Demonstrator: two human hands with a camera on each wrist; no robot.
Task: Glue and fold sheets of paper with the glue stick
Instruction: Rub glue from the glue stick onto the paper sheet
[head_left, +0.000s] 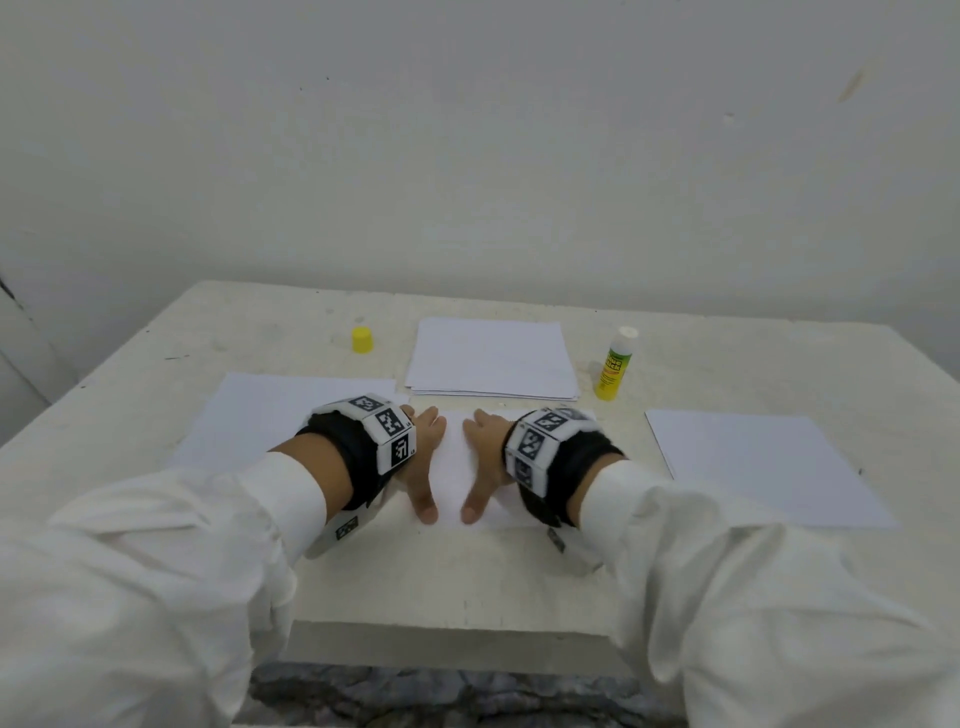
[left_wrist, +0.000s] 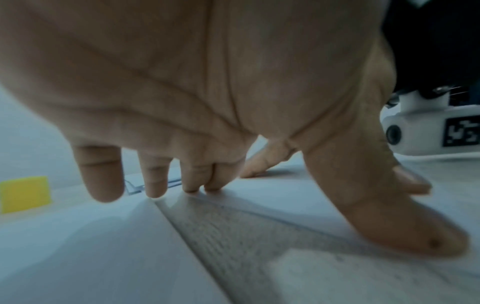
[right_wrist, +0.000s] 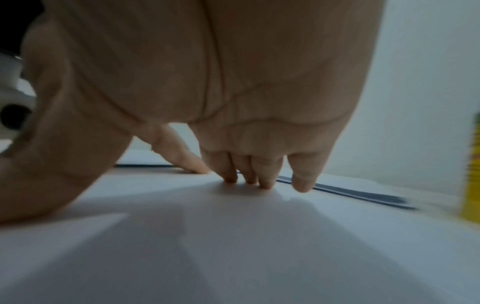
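I press a folded sheet (head_left: 451, 467) flat at worktop (head_left: 467, 582) centre, left hand (head_left: 423, 457) and right hand (head_left: 485, 462) with fingers (right_wrist: 265, 174) spread. The uncapped glue stick (head_left: 614, 364) stands at two o'clock, its cap (head_left: 362, 340) at eleven. I judge this fold nearly done; the stack (head_left: 491, 358) at twelve o'clock awaits.

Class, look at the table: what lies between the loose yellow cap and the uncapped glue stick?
In the head view, a stack of white paper sheets lies between yellow cap and glue stick.
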